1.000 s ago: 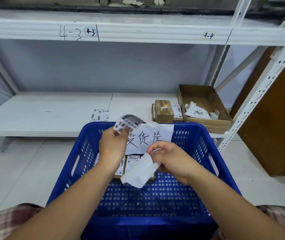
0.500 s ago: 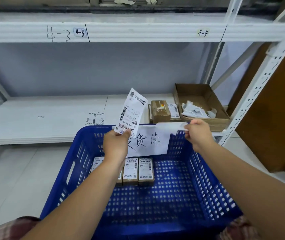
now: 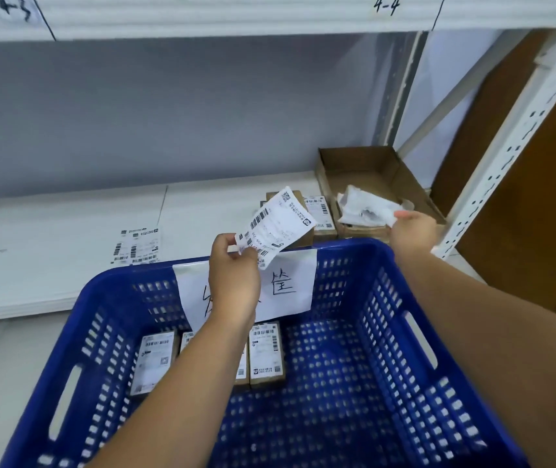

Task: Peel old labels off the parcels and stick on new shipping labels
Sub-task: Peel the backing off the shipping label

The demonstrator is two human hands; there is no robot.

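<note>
left hand (image 3: pixel 232 275) pinched new shipping label (image 3: pixel 274 228) by lower corner, thumb against curled fingers. label stood raised over far rim of blue crate (image 3: pixel 354 258), tilted right. right hand (image 3: pixel 411 228) was at cardboard box (image 3: pixel 371 163) on shelf (image 3: pixel 67 231), curled fingers touching white paper scraps (image 3: pixel 364 207); we could not tell whether it gripped any. labelled parcels (image 3: pixel 266 356) lay in crate. half second before, right hand had held backing strip at crate rim; since then it had moved to box, while left kept label.
</note>
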